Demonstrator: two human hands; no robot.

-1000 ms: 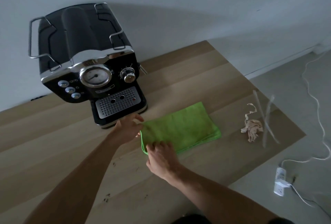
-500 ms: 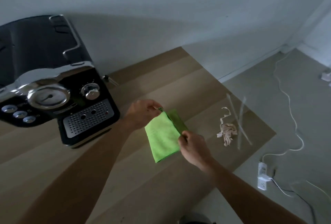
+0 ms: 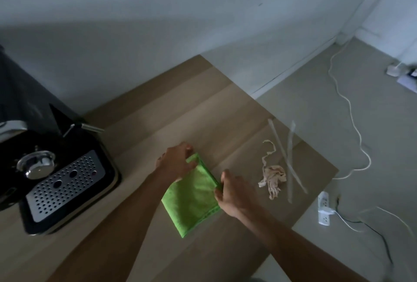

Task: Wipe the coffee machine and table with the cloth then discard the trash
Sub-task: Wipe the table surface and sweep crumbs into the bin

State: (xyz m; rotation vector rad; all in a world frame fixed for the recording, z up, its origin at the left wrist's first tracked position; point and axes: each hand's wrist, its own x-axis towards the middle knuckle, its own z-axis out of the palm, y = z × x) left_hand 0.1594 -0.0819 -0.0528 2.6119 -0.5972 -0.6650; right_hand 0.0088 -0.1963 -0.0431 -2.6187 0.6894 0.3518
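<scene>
Both hands on the cloth, arms coming in from the bottom edge. Right hand [image 3: 234,193] grips the cloth's right edge, fingers curled at the hem, thumb sticking up. Left hand [image 3: 177,163] holds the far-left corner, fingers bent over the fold and thumb on top of the fabric. Neither hand is spread flat.

Green cloth [image 3: 191,198] is folded into a rough rectangle and lies flat on the wooden table [image 3: 203,105], between the two hands, with its near corner pointing toward the camera. Darker folded layers show along its right edge.

Left of the cloth, well apart from it: black coffee machine [image 3: 18,105], cut off by the frame edge. Perforated metal drip tray [image 3: 65,187] faces the camera, chrome steam wand [image 3: 90,127] pokes out to the right.

Right of the cloth, near the table's end: trash. Crumpled beige paper scrap [image 3: 274,176], with two clear plastic strips [image 3: 289,182] just beside it, crossing each other.

Beyond the table edge on the grey floor [image 3: 316,92]: white power strip [image 3: 323,209] and a white cable [image 3: 352,119] snaking toward the corner. Pale wall [image 3: 158,10] behind. Dim lighting, some blur.
</scene>
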